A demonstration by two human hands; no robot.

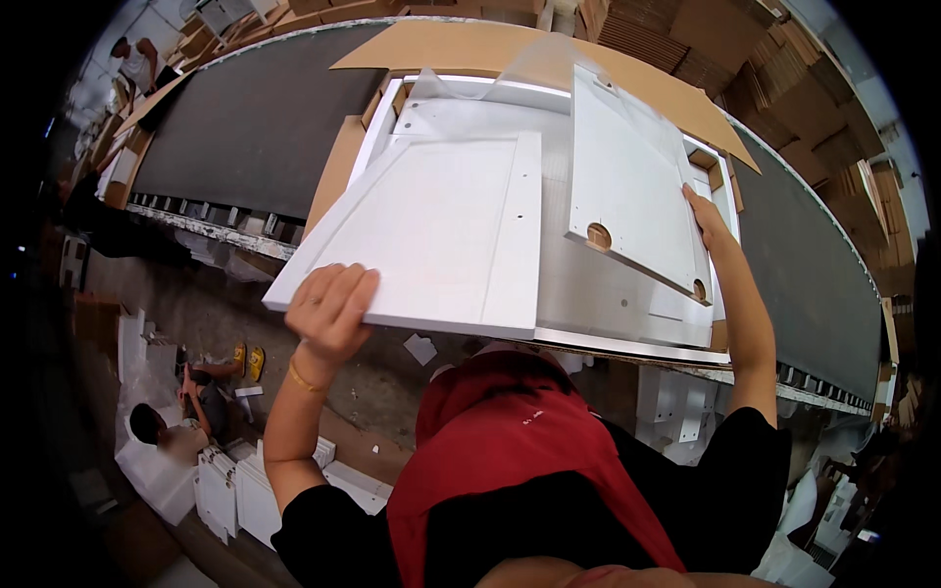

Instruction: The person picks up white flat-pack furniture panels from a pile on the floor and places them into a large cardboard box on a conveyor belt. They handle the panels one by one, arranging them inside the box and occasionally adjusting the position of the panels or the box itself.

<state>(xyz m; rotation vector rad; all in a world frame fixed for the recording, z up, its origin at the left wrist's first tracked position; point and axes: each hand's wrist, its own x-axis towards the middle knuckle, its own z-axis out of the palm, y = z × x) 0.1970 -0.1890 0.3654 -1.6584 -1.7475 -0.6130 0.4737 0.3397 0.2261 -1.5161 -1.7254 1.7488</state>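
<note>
My left hand (333,306) is closed over the near left edge of a white framed panel (441,220), fingers on top. This panel lies tilted across the left part of an open cardboard carton and juts past its near side. My right hand (708,216) grips the right edge of a second white panel (627,171), which has two round cutouts near its lower edge and is tipped up over the carton. Thin translucent wrapping sheet (537,67) lies along that panel's far end. White parts (622,304) rest in the carton below both panels.
The carton's tan flap (470,44) spreads on a dark conveyor belt (260,127). Cardboard stacks (686,44) stand behind. A person (196,397) sits on the floor at left beside white panels (257,495); other people are at far left.
</note>
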